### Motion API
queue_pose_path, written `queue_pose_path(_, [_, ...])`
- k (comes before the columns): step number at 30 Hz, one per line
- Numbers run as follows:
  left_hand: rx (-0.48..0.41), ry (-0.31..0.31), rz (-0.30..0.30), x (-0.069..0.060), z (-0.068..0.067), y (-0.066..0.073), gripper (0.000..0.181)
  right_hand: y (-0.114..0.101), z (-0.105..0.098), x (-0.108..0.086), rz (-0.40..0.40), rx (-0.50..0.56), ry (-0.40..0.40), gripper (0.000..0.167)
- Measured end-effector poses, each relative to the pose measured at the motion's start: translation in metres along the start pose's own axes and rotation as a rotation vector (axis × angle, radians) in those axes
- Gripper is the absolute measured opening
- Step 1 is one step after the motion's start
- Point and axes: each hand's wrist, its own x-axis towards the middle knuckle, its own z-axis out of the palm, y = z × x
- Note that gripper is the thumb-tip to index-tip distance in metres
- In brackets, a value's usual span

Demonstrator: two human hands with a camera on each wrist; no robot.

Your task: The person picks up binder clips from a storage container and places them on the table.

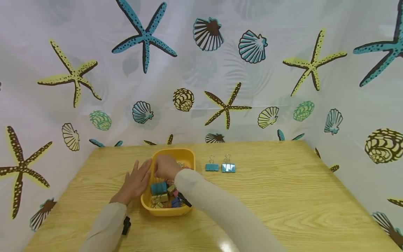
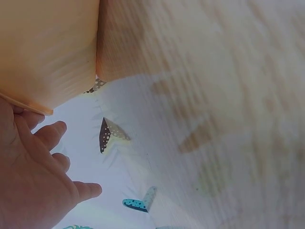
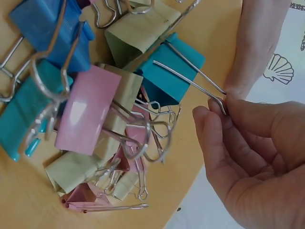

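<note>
A yellow bin (image 1: 170, 212) sits on the wood-grain table (image 1: 283, 196), with binder clips of several colours heaped inside it. The right hand (image 1: 165, 167) is over the bin's left part, thumb and fingertips pinching the wire handles of a teal binder clip (image 1: 159, 189). That clip is within the bin's walls, toward the left one; whether its body rests on anything beneath, I cannot tell. The left hand (image 1: 136, 180) is at the outer left side of the bin, its fingers extended and spread, some of them touching the rim. Among the heap in the bin are a pink clip (image 3: 86, 114), a blue clip (image 3: 35, 24) and an olive clip (image 3: 140, 33). To the right of the bin, well apart from both hands, two turquoise clips (image 1: 228, 168) stand side by side with a small gap between them, wire handles upward. Behind the bin hangs a white cloth (image 1: 195, 73) printed with starfish and shells.
</note>
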Motion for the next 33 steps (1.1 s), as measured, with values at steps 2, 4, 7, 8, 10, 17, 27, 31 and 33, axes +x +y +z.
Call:
queue_pose_path(2, [0.002,0.003,0.001,0.0,0.001,-0.001,0.053,-0.001,-0.003,-0.002,0.008,0.018,0.001,0.01])
queue_pose_path(4, [0.006,0.006,0.002,0.001,0.001,-0.002,0.054,-0.001,-0.006,-0.004,0.006,0.036,0.002,0.011])
queue_pose_path(7, [0.016,0.009,0.008,0.002,0.003,-0.004,0.054,-0.001,-0.01,-0.005,0.006,0.06,0.009,0.012])
queue_pose_path(8, [0.016,0.011,0.01,0.002,0.003,-0.004,0.055,0.0,-0.011,-0.005,0.001,0.068,0.01,0.012])
queue_pose_path(10, [0.02,0.014,0.011,0.003,0.003,-0.004,0.054,0.002,-0.012,-0.006,-0.003,0.095,0.015,0.012])
queue_pose_path(17, [0.06,0.014,0.003,0.005,0.002,0.0,0.052,0.006,-0.017,-0.014,0.0,0.126,0.022,0.013])
queue_pose_path(27, [0.074,0.005,-0.004,0.004,0.003,0.0,0.052,0.011,-0.046,-0.03,-0.078,0.144,0.061,0.012])
queue_pose_path(31, [0.075,0.013,-0.002,0.004,0.003,0.0,0.052,0.021,-0.059,-0.037,-0.095,0.169,0.088,0.012])
queue_pose_path(33, [0.078,0.022,-0.001,0.003,0.002,0.0,0.052,0.028,-0.066,-0.041,-0.099,0.178,0.099,0.013])
